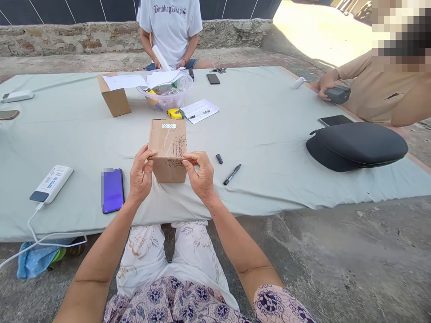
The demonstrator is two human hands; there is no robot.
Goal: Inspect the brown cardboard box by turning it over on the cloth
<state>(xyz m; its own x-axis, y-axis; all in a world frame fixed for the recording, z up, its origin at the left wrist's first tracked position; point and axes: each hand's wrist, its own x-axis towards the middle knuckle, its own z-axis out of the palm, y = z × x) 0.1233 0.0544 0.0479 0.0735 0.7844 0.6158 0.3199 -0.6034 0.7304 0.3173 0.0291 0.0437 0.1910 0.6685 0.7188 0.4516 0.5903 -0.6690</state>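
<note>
Head view: my left hand (141,172) and right hand (199,175) are both closed on a small cardboard box (167,150), gripping its side edges, right fingers pinching near the front face. Box stands upright just in front of me, over the near part of a grey-green cloth (269,134); clear tape and dark ink drawing on its face, can't tell if its base touches the cloth. Left of it: phone with purple screen (113,190), white power bank (51,184). Right of it: black marker (232,174), small black marker cap (219,159). Farther off: yellow tape measure (175,114), paper sheet with pen (200,111), plastic basin (164,92), second cardboard box (114,96). Co-worker's hand (326,85) at right touches a black device (337,94).
</note>
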